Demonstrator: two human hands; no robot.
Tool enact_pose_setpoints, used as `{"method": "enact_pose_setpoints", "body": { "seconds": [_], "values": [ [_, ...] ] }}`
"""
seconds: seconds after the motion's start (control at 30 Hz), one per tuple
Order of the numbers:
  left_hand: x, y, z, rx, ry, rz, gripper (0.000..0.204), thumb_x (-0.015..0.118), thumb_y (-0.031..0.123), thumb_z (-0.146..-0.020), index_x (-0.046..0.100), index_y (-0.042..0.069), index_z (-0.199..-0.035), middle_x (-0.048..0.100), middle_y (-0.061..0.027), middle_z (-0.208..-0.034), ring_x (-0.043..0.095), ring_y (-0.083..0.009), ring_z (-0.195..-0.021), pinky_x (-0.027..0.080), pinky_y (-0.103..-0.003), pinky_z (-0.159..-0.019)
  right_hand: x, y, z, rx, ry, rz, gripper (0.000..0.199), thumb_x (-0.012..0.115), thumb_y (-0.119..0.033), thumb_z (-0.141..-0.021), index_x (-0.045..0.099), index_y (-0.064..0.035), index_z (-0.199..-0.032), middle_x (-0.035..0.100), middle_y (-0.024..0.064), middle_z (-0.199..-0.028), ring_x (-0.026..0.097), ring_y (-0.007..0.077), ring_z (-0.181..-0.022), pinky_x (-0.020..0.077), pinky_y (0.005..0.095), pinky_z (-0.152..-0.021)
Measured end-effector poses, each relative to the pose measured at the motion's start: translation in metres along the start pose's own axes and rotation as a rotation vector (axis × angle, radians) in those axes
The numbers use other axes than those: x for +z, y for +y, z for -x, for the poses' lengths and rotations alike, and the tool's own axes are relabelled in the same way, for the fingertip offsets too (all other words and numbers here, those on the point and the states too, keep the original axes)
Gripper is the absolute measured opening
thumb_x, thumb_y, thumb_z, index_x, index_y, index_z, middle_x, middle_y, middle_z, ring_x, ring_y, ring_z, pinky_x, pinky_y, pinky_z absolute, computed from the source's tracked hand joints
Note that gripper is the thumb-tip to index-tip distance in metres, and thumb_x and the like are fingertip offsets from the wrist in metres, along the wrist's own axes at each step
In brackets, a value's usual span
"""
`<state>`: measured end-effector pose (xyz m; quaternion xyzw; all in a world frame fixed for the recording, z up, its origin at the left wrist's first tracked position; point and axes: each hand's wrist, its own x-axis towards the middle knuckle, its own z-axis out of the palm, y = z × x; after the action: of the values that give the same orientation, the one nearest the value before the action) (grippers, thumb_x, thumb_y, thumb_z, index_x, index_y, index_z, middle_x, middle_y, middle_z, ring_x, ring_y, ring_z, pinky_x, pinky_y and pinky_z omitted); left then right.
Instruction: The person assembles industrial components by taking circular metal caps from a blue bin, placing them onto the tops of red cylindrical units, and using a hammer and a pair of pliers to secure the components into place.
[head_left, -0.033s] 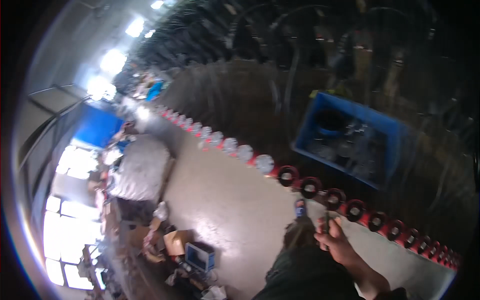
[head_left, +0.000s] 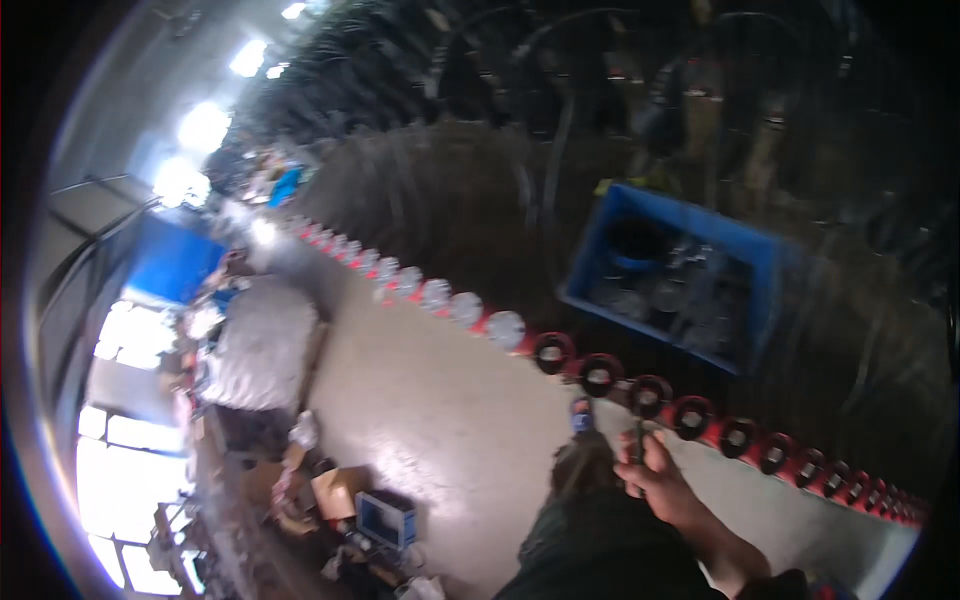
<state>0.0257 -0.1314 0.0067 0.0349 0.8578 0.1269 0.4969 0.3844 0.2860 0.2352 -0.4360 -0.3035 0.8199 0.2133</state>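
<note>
My right hand (head_left: 655,478) is closed around a slim dark rod-like tool (head_left: 639,440), its exact kind too blurred to name. The tool's upper end reaches a red round holder (head_left: 651,396) with a dark middle, in a long row; whether they touch I cannot tell. To the right along the row are more red holders with dark middles (head_left: 737,437). Toward the far left, clear whitish discs (head_left: 505,329) sit on the red holders. My left hand does not show.
Beyond the row, a blue crate (head_left: 765,300) holds dark and clear pieces. A pale wrapped bundle (head_left: 262,345), a cardboard box (head_left: 340,493) and a blue-framed box-like object (head_left: 387,520) lie at left on the pale floor (head_left: 430,420). My leg (head_left: 585,530) and shoe (head_left: 581,415) are below.
The whole view has shifted slightly, so the scene sits a little farther left in the picture. My right hand keeps its grip on the rod-like tool near the same holder.
</note>
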Motion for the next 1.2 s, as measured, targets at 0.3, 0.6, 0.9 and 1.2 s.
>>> {"method": "enact_pose_setpoints", "body": {
  "seconds": [0.3,0.6,0.9,1.2],
  "values": [
    [0.03,0.379,0.019,1.113,0.057,0.198,0.021,0.056,0.019,-0.11,0.067,0.0,-0.109,0.068,-0.0042,-0.098,0.064,-0.0143,-0.093,0.053,-0.03,-0.086,-0.121,-0.083,-0.018,-0.366,0.77,0.844,0.077,0.085,-0.032,-0.082,0.045,-0.003,-0.142,0.06,0.0141,-0.111,0.064,0.0247,-0.089,0.053,0.0415,-0.078],
    [0.196,0.705,0.071,1.596,-0.066,-0.674,0.034,0.068,0.032,-0.094,0.076,-0.002,-0.099,0.077,-0.0208,-0.101,0.073,-0.0433,-0.096,0.06,-0.049,-0.084,-0.185,-0.147,-0.182,0.096,0.952,2.01,0.082,0.088,-0.054,-0.072,0.063,-0.0035,-0.131,0.063,0.0138,-0.134,0.055,0.0329,-0.13,0.0471,0.0493,-0.104],
    [0.266,0.707,-0.008,1.063,-0.235,-1.155,0.047,0.064,0.026,-0.096,0.069,0.003,-0.137,0.06,-0.0218,-0.149,0.061,-0.039,-0.136,0.054,-0.048,-0.107,-0.044,-0.159,-0.138,-0.331,1.165,1.555,0.024,0.071,-0.017,-0.082,0.074,-0.0071,-0.104,0.076,0.0171,-0.101,0.073,0.0387,-0.097,0.0575,0.0514,-0.085],
    [0.267,0.7,0.003,1.143,-0.113,-1.03,0.052,0.072,0.021,-0.092,0.065,0.012,-0.143,0.061,-0.0203,-0.146,0.062,-0.0373,-0.134,0.058,-0.046,-0.102,-0.104,-0.185,-0.315,-0.456,0.804,1.363,0.023,0.067,-0.018,-0.086,0.077,-0.0095,-0.105,0.077,0.018,-0.102,0.075,0.0399,-0.092,0.0606,0.0514,-0.082]
  ]
}}
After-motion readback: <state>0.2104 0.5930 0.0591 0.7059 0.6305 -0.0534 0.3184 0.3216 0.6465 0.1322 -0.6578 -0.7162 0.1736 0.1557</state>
